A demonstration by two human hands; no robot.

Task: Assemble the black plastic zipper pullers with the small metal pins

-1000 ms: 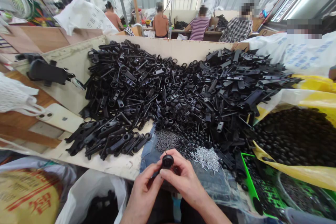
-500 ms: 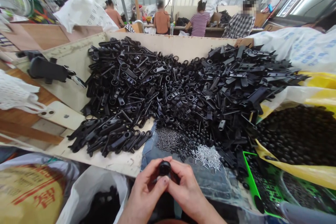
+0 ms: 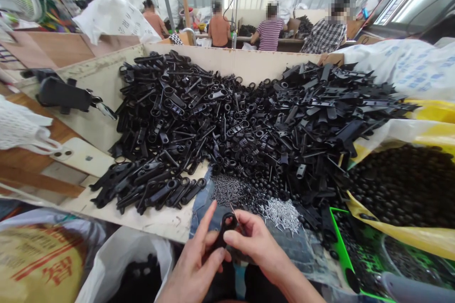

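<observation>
My left hand point(image 3: 197, 260) and my right hand point(image 3: 258, 244) meet at the bottom centre, both closed on one small black plastic part point(image 3: 224, 228) with a ring end. The left index finger points up beside it. My right fingers also pinch a thin metal pin point(image 3: 233, 211) at the ring. Just beyond lie a heap of small silver pins point(image 3: 280, 210) and a patch of darker small screws point(image 3: 227, 190) on a denim cloth point(image 3: 201, 206). A large pile of black plastic parts point(image 3: 241, 118) fills the wooden bin behind.
The bin's pale wall point(image 3: 95, 80) carries a black tool point(image 3: 62, 94); a white phone point(image 3: 80, 157) lies at the left. A yellow bag of black round pieces point(image 3: 401, 184) and a green tray point(image 3: 339, 251) sit right. White sacks point(image 3: 135, 265) stand lower left. Several people sit at a far table point(image 3: 270, 33).
The part has turned in my hands, so its open ring now faces me. My left index finger has straightened upward, and a thin pin now shows at my right fingertips.
</observation>
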